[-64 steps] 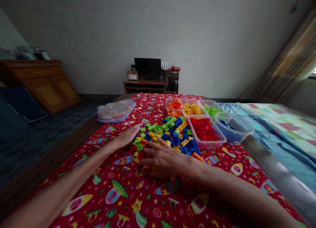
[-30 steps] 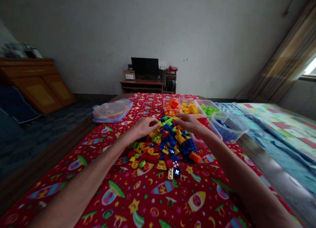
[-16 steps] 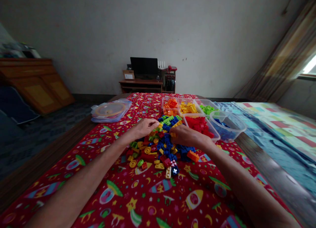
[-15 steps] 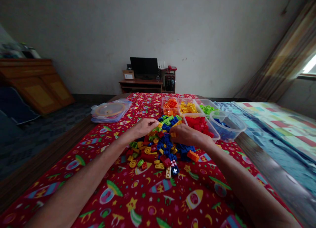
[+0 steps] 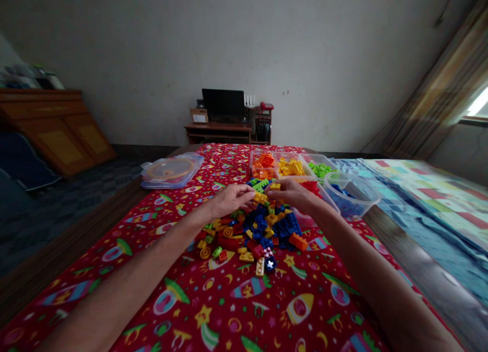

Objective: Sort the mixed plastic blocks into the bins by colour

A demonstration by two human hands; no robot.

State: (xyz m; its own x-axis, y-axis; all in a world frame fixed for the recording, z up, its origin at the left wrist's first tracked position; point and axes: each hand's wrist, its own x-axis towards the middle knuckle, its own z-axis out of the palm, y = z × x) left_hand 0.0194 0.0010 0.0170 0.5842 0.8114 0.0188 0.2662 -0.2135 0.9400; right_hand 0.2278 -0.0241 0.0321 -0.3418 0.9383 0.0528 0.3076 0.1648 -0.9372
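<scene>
While left hand (image 5: 232, 199) is pinching yellow block (image 5: 260, 197) over block pile (image 5: 260, 224), right hand (image 5: 294, 194) is pinching second yellow block (image 5: 275, 187), also over pile. Both are looking like plastic: probably light, stiff, slightly slippery, not fragile. Flat opposite sides are likely offering best hold, between thumb and fingertip; studs are probably giving less even contact. Clear box (image 5: 331, 199) is standing just right of pile.

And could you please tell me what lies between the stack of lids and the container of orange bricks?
In the head view, only red patterned tablecloth shows between the stack of lids and the container of orange bricks.
</scene>
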